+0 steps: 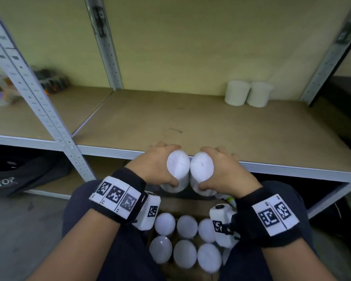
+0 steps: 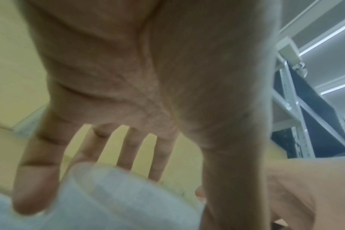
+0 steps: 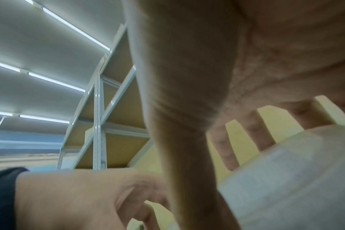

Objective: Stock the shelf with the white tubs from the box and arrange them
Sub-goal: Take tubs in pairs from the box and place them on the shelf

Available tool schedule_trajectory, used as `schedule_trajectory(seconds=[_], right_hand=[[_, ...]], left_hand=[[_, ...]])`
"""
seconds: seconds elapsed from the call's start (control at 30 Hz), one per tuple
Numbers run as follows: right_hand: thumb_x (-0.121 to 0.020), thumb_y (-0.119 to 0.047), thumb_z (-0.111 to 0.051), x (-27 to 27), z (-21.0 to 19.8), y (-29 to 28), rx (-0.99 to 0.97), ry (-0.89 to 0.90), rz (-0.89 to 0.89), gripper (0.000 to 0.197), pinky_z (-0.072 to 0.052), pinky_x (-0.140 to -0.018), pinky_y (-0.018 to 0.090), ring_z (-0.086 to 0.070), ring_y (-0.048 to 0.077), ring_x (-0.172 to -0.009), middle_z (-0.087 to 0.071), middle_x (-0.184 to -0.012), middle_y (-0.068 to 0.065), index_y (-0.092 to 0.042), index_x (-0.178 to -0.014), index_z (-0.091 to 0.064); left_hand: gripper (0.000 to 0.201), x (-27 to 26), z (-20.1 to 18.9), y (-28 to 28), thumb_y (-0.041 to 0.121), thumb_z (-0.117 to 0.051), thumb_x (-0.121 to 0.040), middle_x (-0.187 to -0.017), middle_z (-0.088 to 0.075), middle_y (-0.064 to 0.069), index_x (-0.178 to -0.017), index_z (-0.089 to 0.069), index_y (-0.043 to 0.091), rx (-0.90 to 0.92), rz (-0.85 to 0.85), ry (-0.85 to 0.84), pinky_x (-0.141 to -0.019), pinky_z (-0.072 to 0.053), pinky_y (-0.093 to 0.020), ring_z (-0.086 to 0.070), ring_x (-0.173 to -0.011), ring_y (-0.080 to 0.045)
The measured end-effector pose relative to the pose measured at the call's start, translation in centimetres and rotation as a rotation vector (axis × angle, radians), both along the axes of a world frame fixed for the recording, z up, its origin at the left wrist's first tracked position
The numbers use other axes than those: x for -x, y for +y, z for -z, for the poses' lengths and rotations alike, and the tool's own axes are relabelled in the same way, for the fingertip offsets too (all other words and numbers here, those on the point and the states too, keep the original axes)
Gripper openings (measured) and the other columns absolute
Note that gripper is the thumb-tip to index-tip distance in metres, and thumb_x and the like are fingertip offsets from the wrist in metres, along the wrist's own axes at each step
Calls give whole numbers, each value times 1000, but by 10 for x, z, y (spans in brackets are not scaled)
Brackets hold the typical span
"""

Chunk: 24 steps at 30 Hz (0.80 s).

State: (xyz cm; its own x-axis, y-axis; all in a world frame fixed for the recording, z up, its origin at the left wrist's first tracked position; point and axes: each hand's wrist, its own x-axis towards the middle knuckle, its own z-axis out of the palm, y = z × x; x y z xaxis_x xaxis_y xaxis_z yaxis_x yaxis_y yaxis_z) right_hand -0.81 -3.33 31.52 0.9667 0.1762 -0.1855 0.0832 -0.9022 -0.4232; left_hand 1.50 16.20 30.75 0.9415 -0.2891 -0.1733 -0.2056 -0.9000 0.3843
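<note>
While the person crouched before it, the shelf (image 1: 170, 118) lay broad and mostly bare, with only two white tubs (image 1: 248, 93) standing side by side, touching or nearly so, at its back right near the upright post. Below, between the knees, the box (image 1: 193, 205) held two rows of tubs (image 1: 185, 238), their round tops showing. Just at the shelf's front edge the left hand (image 1: 156, 165) gripped one tub (image 1: 177, 171) and the right hand (image 1: 227, 169) gripped another (image 1: 202, 172), fingers curled over the far sides and thumbs pressed on the near sides, the two tubs touching each other. Both looked tipped toward the person and not yet set down. As I judged it, the tilt was the risk: carried across at that slant, a base could catch the metal lip of the shelf and twist in the grip, or the pair could knock together and slip, since each was held one-handed on smooth sides.
</note>
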Motion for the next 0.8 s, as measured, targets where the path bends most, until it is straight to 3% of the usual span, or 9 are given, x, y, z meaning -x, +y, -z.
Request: schedule_trajectory(seconds=[0.07,0.13,0.2,0.37,0.5,0.6,0.8], right_hand=[[-59,-32,-80,-3,-14,-9,-28,-66,9,85,-40,-99,41,-44,30,-118,-44,-129,-2,-34,-133,-40],[-59,-31,-81,-8,-25,-17,-80,-126,26,83,-35,-106,38,-44,22,-122,-47,-131,-4,-30,-133,-43],[-60,-32,-81,-14,-30,-24,-115,-176,62,81,-31,-108,33,-42,19,-125,-47,-134,-6,-29,-133,-46],[-64,-32,-81,-36,-24,-35,-142,-232,129,74,-30,-103,29,-40,21,-125,-46,-137,-5,-26,-132,-51],[-76,-41,-72,-53,-8,-39,-85,-164,130,74,-19,-115,33,-24,27,-142,-23,-157,2,-29,-143,-42],[-82,-46,-65,-59,-3,-41,-61,-123,132,73,-18,-117,36,-19,34,-142,-13,-161,-1,-34,-146,-34],[-82,-48,-63,-62,1,-41,-64,-148,147,71,-21,-115,35,-21,34,-140,-13,-160,-3,-37,-146,-34]], left_hand=[[93,-4,-13,-6,36,-81,-55,-137,-45,4,-138,-39,31,55,-4,-91,-101,-42,-33,-44,-124,-21],[90,-11,-23,-12,36,-81,-56,-138,-46,8,-136,-42,31,102,-20,-156,-97,-42,-28,-46,-123,-18],[86,-18,-28,-18,39,-81,-56,-136,-47,10,-132,-43,33,122,-36,-188,-94,-44,-31,-47,-121,-19],[77,-39,-26,-35,40,-80,-60,-135,-43,11,-129,-45,33,145,-82,-207,-95,-42,-33,-42,-124,-20],[58,-57,-13,-44,36,-72,-72,-136,-45,7,-126,-52,27,174,-90,-208,-102,-40,-36,-44,-125,-23],[51,-62,-8,-47,32,-68,-77,-134,-47,4,-125,-53,22,189,-97,-204,-103,-36,-33,-43,-124,-24],[52,-59,-9,-47,34,-64,-84,-147,-38,5,-133,-48,23,146,-73,-218,-106,-26,-29,-32,-134,-24]])
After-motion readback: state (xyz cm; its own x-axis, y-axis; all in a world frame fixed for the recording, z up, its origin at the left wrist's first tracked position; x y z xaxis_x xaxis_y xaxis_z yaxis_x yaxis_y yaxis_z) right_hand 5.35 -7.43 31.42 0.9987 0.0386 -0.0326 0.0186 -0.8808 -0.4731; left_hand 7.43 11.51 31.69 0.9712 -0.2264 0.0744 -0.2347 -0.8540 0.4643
